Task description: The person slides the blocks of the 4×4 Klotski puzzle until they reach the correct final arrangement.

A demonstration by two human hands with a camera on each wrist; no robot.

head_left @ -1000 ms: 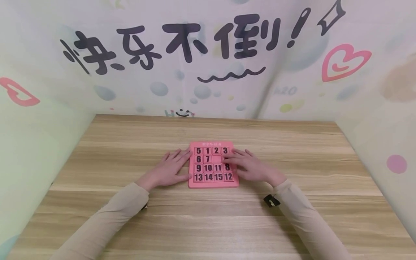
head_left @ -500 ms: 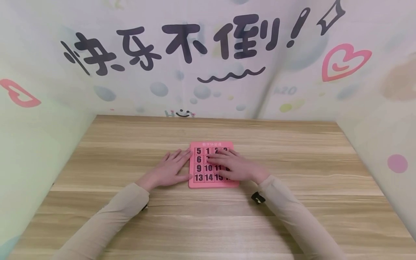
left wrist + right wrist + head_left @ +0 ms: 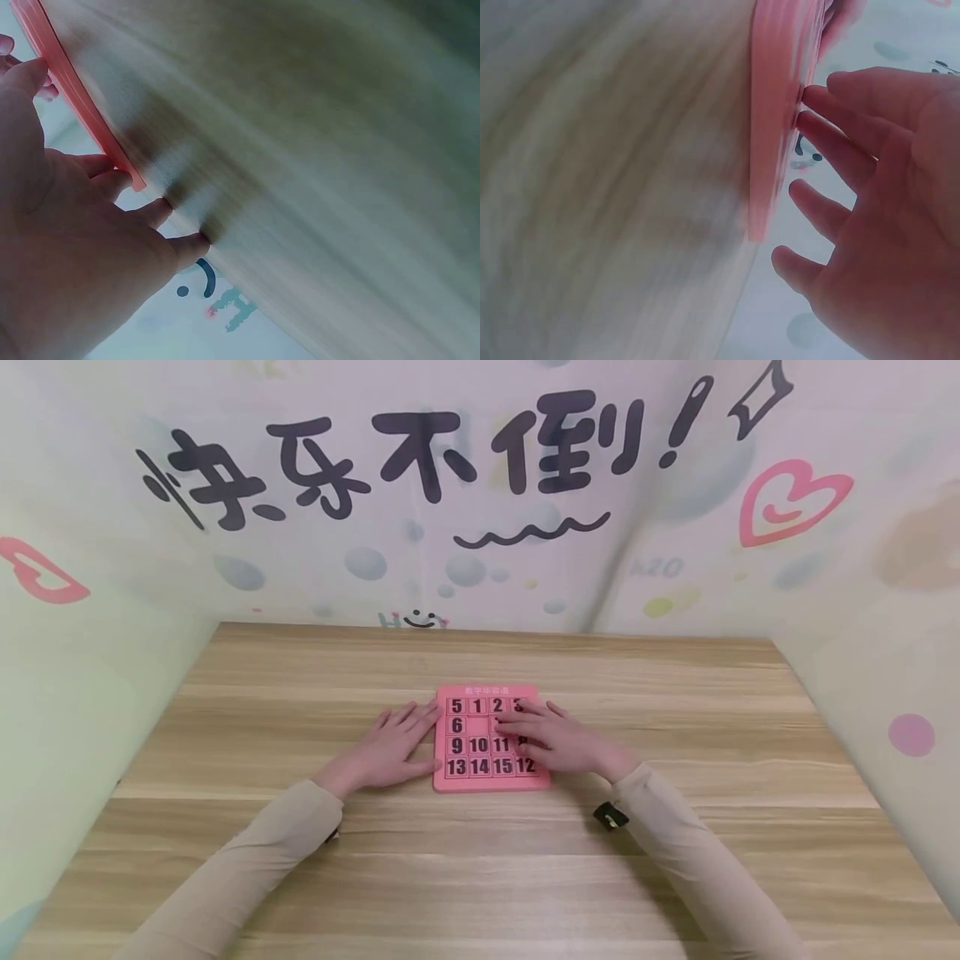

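Note:
A pink number sliding puzzle [image 3: 491, 784] lies flat at the middle of the wooden table, black numbers on its square tiles. In its second row a bare gap shows right of the 6 tile [image 3: 457, 725]. My left hand [image 3: 384, 753] braces the puzzle's left edge with thumb and fingertips; the left wrist view shows some fingers touching the pink rim [image 3: 82, 97] and others on the table. From the right, my right hand [image 3: 570, 743] reaches over the board, extended fingertips on second-row tiles, hiding several numbers. The right wrist view shows two fingertips [image 3: 808, 120] at the puzzle's face.
The wood-grain table [image 3: 480, 877] spreads around the puzzle. Behind it stands a pale printed wall [image 3: 300, 577] with large black characters and a pink heart [image 3: 795, 503]. Pale side walls flank the table. A small black item [image 3: 611, 816] sits beneath the right sleeve.
The right hand moved left over the board, then back right. The gap in the second row shifted left, from the third column to the second, where the 7 showed. The left hand stayed put.

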